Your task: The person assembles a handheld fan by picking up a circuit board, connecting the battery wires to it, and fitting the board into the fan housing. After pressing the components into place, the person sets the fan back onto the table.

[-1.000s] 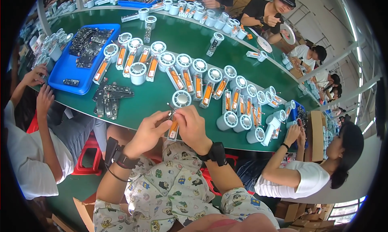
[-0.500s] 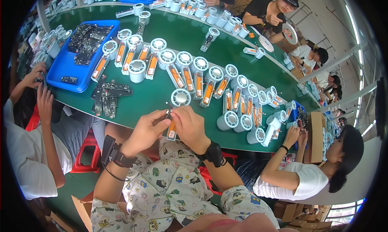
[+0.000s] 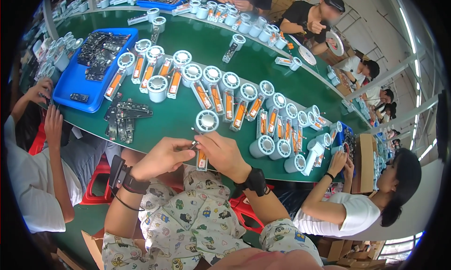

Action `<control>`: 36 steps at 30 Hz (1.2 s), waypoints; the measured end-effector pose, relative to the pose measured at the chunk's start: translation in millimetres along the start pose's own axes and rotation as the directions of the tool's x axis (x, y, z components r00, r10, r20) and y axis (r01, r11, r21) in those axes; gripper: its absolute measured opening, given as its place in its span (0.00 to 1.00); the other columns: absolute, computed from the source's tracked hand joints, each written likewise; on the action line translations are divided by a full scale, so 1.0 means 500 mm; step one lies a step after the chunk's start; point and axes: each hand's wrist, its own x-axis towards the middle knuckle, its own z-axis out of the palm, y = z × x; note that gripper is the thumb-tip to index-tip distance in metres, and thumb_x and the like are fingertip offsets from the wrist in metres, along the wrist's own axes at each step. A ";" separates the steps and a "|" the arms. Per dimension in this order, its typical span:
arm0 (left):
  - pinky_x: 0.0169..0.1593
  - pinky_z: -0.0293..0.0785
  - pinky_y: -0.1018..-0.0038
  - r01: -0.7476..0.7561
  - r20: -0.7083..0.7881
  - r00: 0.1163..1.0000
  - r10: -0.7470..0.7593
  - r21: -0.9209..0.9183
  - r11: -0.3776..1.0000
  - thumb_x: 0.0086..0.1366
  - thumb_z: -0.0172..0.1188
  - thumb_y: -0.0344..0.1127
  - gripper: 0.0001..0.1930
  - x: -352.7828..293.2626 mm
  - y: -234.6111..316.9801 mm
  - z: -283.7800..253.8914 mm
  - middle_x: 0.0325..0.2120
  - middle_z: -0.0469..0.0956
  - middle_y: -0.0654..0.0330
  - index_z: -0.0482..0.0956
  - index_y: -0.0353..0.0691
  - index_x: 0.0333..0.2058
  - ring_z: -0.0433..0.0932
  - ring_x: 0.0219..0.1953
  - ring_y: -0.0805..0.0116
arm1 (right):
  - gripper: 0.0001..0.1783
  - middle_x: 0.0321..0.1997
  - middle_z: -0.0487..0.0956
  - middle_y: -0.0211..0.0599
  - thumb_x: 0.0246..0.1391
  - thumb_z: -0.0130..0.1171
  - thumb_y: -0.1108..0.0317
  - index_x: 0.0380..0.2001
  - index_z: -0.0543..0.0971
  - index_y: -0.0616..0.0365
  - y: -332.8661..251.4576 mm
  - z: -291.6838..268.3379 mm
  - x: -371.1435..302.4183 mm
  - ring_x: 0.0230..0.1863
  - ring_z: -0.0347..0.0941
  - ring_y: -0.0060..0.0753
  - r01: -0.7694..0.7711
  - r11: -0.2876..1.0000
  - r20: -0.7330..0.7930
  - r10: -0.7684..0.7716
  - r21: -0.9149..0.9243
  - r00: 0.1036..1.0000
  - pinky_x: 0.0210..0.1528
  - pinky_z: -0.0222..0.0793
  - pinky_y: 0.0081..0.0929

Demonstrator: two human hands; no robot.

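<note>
Just in front of me at the table edge is a pale blue fan body (image 3: 207, 121) with a round vented head. Its open handle shows an orange battery (image 3: 201, 160). My right hand (image 3: 220, 153) closes over the neck of this fan body, thumb and fingers bent. To its left, my left hand (image 3: 165, 157) pinches a small dark part with a pale tip (image 3: 193, 144); I cannot make out its kind. Both hands' fingertips nearly meet above the handle. Part of the handle is hidden under my fingers.
Rows of similar fan bodies (image 3: 230, 80) stretch across the green table (image 3: 197, 44). Loose circuit boards (image 3: 126, 117) lie front left, beside a blue tray (image 3: 97, 101) of more boards. Co-workers sit on both sides; an open cardboard box (image 3: 365, 159) stands right.
My left hand has shifted slightly left and down, its fingertips now farther from the right hand's. The handle with the orange battery shows lower. The whole view has tilted a little.
</note>
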 end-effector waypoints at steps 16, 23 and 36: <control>0.31 0.78 0.78 0.077 0.047 0.996 -0.073 -0.093 0.993 0.77 0.59 0.37 0.15 0.022 -0.002 0.002 0.33 0.78 0.64 0.81 0.31 0.53 0.79 0.30 0.77 | 0.09 0.39 0.79 0.35 0.63 0.65 0.67 0.43 0.82 0.57 0.023 -0.037 0.017 0.38 0.80 0.40 -0.033 0.998 0.218 0.020 0.056 0.976 0.34 0.77 0.34; 0.33 0.82 0.76 0.025 0.048 0.999 -0.022 -0.075 0.997 0.77 0.59 0.34 0.13 0.021 -0.028 -0.004 0.41 0.80 0.59 0.78 0.31 0.53 0.83 0.35 0.72 | 0.10 0.42 0.80 0.37 0.64 0.66 0.68 0.47 0.82 0.57 0.007 -0.040 0.017 0.37 0.82 0.41 -0.105 0.988 0.210 0.080 0.110 0.974 0.35 0.79 0.32; 0.61 0.75 0.72 -0.329 -0.233 0.925 0.301 -0.094 0.940 0.76 0.58 0.25 0.14 0.028 -0.062 0.056 0.52 0.81 0.60 0.76 0.33 0.58 0.79 0.55 0.72 | 0.13 0.45 0.82 0.41 0.59 0.70 0.74 0.47 0.83 0.58 -0.046 -0.011 -0.015 0.36 0.85 0.38 -0.236 0.952 -0.022 0.245 0.195 0.969 0.34 0.81 0.28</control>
